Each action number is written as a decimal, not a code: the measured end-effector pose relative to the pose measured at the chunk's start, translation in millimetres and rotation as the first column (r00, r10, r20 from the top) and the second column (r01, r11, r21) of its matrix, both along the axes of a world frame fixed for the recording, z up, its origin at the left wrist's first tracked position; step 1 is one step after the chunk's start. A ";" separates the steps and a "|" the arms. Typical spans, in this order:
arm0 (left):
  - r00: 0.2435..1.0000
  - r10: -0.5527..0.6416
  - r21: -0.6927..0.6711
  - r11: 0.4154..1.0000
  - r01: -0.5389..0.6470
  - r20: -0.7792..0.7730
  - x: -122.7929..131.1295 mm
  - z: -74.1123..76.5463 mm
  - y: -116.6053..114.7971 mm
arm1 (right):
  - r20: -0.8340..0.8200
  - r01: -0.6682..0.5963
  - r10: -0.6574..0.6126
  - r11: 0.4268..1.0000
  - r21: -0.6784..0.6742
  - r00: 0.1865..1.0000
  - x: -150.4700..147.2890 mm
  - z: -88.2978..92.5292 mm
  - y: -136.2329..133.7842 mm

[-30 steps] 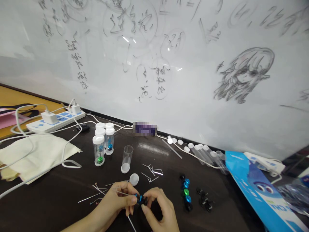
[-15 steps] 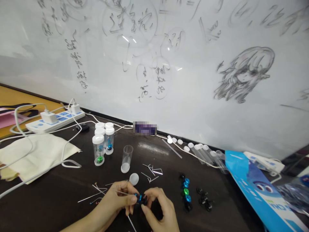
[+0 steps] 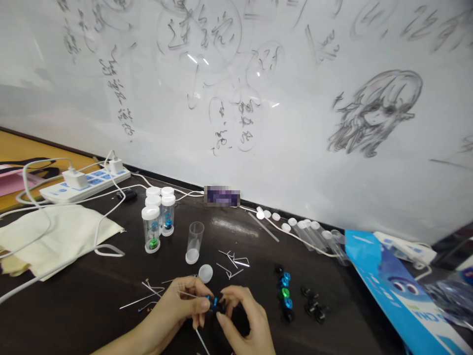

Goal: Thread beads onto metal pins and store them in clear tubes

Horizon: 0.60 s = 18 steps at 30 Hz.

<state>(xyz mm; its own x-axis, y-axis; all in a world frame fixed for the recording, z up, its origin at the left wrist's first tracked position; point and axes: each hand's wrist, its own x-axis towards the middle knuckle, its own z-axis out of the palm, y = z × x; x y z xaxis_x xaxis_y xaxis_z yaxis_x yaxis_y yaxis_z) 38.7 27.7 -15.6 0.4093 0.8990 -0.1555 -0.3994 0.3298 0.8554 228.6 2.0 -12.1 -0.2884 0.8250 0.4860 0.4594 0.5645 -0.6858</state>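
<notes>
My left hand is closed, pinching a small blue-and-black spool-like part between thumb and fingers. A thin metal rod sticks out below this hand, and another thin length shows above the thumb. My right hand pinches the black end of the same part from the right, fingertips and thumb curled round it. The fingers partly hide the part. Just beyond my left hand lies a round white cap. Thin metal pins and bent wires lie left of that hand.
An open clear tube stands ahead, with several capped tubes to its left. Bent metal pieces lie in the middle. Blue, green and black spools and black parts lie right, before a blue bag. White cables cross the left side.
</notes>
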 end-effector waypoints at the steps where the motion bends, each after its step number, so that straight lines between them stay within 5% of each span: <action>1: 1.000 -0.002 0.001 1.000 0.002 0.002 0.1 -0.1 0.0 | 0.012 -0.005 0.005 1.000 0.008 1.000 0.0 0.5 0.2; 18: 1.000 0.013 -0.001 1.000 -0.013 -0.008 0.9 1.5 -0.8 | 0.043 0.006 -0.006 1.000 0.012 0.999 -0.5 3.9 0.1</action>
